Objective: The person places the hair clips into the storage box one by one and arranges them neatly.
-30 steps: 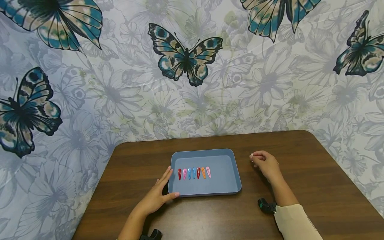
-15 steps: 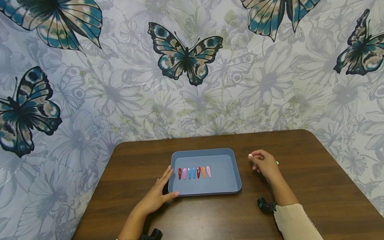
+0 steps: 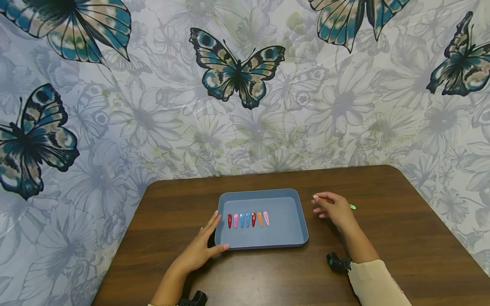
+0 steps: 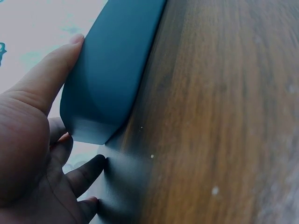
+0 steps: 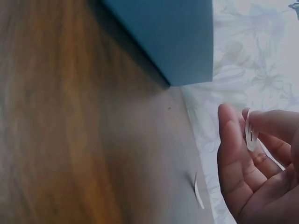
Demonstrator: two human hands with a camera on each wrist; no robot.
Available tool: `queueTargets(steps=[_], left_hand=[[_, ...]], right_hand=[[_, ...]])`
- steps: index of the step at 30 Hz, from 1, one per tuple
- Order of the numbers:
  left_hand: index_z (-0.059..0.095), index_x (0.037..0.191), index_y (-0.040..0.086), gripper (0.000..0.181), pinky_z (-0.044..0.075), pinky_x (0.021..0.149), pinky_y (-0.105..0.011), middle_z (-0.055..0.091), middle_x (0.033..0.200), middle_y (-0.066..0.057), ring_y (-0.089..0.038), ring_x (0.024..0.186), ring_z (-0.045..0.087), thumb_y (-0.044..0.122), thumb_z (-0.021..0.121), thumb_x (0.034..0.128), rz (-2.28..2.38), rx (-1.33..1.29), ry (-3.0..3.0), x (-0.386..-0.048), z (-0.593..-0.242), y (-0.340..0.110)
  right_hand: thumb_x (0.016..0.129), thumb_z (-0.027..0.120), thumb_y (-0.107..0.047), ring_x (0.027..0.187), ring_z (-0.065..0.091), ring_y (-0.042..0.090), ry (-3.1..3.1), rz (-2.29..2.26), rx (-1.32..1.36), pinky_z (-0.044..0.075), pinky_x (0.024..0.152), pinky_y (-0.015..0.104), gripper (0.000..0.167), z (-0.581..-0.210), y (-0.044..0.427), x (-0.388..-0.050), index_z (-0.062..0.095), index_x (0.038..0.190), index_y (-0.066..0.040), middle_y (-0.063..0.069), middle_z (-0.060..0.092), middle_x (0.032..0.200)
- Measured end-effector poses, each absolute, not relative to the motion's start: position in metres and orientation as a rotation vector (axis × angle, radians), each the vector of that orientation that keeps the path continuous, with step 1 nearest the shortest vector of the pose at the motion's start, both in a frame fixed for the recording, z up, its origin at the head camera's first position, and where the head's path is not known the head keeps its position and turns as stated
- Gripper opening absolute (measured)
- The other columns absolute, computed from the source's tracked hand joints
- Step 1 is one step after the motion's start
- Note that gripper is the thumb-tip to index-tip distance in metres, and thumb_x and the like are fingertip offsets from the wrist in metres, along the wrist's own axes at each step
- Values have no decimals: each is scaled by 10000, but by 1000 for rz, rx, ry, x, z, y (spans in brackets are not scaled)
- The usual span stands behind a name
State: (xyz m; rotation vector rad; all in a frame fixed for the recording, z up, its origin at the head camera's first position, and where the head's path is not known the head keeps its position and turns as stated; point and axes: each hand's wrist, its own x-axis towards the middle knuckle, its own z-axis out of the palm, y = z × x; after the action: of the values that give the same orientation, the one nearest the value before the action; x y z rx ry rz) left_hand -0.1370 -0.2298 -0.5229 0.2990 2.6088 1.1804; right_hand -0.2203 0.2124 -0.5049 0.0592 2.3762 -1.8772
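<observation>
My right hand (image 3: 336,210), right of the tray and above the table, pinches a small snap hair clip (image 5: 251,133) between thumb and forefinger. The clip looks whitish in the right wrist view; in the head view the fingers mostly hide it. My left hand (image 3: 196,250) rests at the near left corner of a blue-grey tray (image 3: 285,233), thumb on the front rim and straight fingers along the left side. Inside the tray, several snap hair clips lie in an upright row: red, pink (image 3: 235,221), blue, orange (image 3: 260,219) and pink again.
A green hair clip (image 3: 352,207) lies on the wooden table (image 3: 268,278), just behind my right hand and partly hidden by it. The tray's right half is bare. Behind the table's far edge hangs a butterfly-patterned cloth (image 3: 237,136).
My right hand has shifted slightly left toward the tray with the hair clip, bringing the green clip on the table into sight. The left hand and tray stay put.
</observation>
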Motion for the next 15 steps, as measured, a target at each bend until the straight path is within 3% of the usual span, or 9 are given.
queueTargets(steps=[10, 15], left_hand=[[134, 1639, 307, 975, -31, 1207, -708, -9, 1727, 76, -406, 1578, -31, 520, 721, 891, 1186, 299, 2602, -137, -522, -230], [129, 1640, 298, 974, -31, 1210, -705, -14, 1728, 68, -401, 1579, -26, 518, 717, 895, 1183, 303, 2603, -136, -522, -229]], right_hand=[[1047, 548, -149, 875, 741, 65, 2380, -1875, -33, 594, 760, 224, 381, -495, 205, -217, 540, 1346, 87, 220, 719, 1215], [1027, 591, -128, 875, 760, 115, 2267, -1988, -108, 627, 805, 297, 412, -494, 201, -216, 516, 1340, 131, 236, 694, 1167]])
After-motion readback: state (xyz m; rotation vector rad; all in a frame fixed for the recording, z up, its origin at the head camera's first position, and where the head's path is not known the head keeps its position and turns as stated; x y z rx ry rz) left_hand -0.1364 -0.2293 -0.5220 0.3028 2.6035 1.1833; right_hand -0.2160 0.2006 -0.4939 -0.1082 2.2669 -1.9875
